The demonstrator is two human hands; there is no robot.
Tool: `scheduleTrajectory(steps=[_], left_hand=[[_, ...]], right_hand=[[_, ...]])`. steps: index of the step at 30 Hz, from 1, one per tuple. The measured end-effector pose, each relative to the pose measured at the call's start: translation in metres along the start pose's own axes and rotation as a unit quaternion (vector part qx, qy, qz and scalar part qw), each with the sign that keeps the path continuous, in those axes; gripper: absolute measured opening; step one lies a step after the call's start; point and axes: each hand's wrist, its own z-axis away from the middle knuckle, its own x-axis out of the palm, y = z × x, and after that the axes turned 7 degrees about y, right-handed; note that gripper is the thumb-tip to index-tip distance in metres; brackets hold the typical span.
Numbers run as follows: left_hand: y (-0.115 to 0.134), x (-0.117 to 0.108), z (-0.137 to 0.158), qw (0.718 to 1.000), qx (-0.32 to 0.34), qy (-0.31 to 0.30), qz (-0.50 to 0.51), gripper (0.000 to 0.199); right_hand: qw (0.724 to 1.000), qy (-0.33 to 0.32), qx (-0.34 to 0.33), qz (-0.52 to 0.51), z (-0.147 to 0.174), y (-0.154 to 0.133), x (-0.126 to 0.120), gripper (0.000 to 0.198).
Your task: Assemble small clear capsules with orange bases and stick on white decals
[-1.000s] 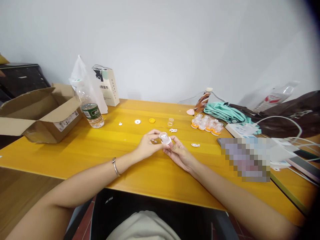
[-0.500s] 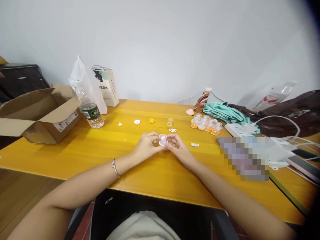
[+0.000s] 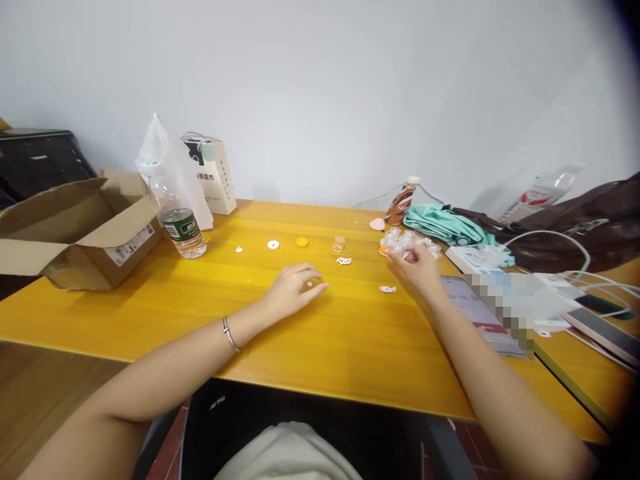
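My left hand [image 3: 294, 291] rests over the middle of the table, thumb and fingers apart, holding nothing. In the gap of its grip a tiny pale piece [image 3: 309, 285] lies on the wood. My right hand [image 3: 418, 268] is at the group of clear domed pieces with orange bases [image 3: 393, 239], its fingers pinched together and partly covering them. Whatever those fingers hold is hidden. Between the hands lie a white spotted piece [image 3: 343, 261], a second spotted piece [image 3: 387, 289] and a clear cup [image 3: 339, 244]. Farther left are a yellow disc [image 3: 302, 243], a white ring [image 3: 273, 245] and a small white part [image 3: 239, 249].
An open cardboard box [image 3: 83, 267] and a water bottle [image 3: 183, 233] stand at the left, near a paper bag [image 3: 219, 177]. At the right are a brown drink bottle [image 3: 401, 202], folded teal cloth [image 3: 445, 225], a phone [image 3: 480, 313] and a power strip with white cables [image 3: 467, 258].
My right hand has moved right, from beside my left hand to the domed pieces. The clear piece once held between both hands is gone from there. My left hand has stayed put.
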Motion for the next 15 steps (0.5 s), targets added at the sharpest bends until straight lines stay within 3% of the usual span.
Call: scheduleTrajectory(steps=[2, 6, 10, 13, 15], left_hand=[[-0.002, -0.002, -0.001, 1.000, -0.013, -0.012, -0.004, 0.025], [-0.009, -0.005, -0.005, 0.998, -0.044, -0.027, -0.038, 0.031], [-0.029, -0.013, -0.013, 0.992, -0.078, 0.017, -0.099, 0.026], [-0.050, -0.026, -0.019, 0.971, -0.129, 0.059, -0.192, 0.033], [-0.064, -0.039, -0.022, 0.949, -0.171, 0.052, -0.259, 0.037]], right_hand=[[0.999, 0.000, 0.034, 0.040, -0.007, 0.019, 0.002, 0.032], [0.996, -0.014, 0.041, 0.082, -0.012, 0.039, 0.008, 0.034], [0.996, -0.009, 0.045, 0.081, -0.016, 0.047, 0.013, 0.037], [0.997, 0.014, 0.039, 0.062, -0.017, 0.050, 0.014, 0.041], [0.998, 0.024, 0.032, 0.056, -0.017, 0.051, 0.015, 0.041]])
